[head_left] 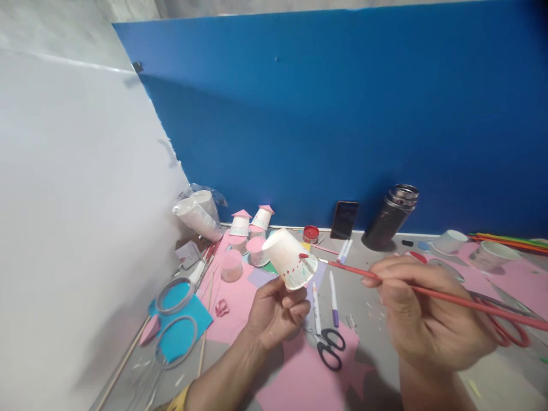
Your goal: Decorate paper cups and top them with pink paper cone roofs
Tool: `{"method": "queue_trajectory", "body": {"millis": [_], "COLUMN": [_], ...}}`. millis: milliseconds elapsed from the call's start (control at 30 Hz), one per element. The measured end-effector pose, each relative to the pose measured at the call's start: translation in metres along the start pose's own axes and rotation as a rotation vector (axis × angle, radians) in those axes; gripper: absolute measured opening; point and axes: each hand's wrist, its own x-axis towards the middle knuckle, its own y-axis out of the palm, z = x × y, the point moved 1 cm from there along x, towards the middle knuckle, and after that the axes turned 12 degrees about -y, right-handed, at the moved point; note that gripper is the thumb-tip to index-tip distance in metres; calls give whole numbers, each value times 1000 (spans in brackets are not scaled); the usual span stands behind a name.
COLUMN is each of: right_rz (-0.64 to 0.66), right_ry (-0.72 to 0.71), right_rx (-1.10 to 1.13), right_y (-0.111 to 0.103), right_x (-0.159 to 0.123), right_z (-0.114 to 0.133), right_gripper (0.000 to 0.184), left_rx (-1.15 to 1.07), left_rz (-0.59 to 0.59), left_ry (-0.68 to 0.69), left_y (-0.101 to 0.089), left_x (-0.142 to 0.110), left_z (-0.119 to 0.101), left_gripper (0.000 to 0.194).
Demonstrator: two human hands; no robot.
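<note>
paintbrush (351, 270) in right hand (432, 317), end cut off

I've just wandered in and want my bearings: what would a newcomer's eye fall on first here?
Probably the big blue board filling the background. Then, in the middle, the left hand holding a white cup while the right hand holds a red brush, its red tip at the cup's side. Left of them, two small cups wear pink pointed tops.

Gray table (363, 302): pink paper (306, 379), dark flask (387, 222), purple-tipped marker (333, 297), phone (345, 220).
</note>
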Motion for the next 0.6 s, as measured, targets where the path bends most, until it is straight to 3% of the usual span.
{"method": "queue_trajectory", "body": {"millis": [300, 600], "right_rz": [-54, -39], "right_ry": [35, 87], "right_rx": [-10, -26], "right_y": [4, -5], "right_x": [-1, 3], "right_z": [6, 9], "right_gripper": [11, 11], "left_rx": [-10, 87], "left_rz": [19, 97], "left_ry": [-11, -9], "left_y": [-2, -9], "left_x": [1, 1], "left_z": [-3, -9], "left_gripper": [22, 9]}}
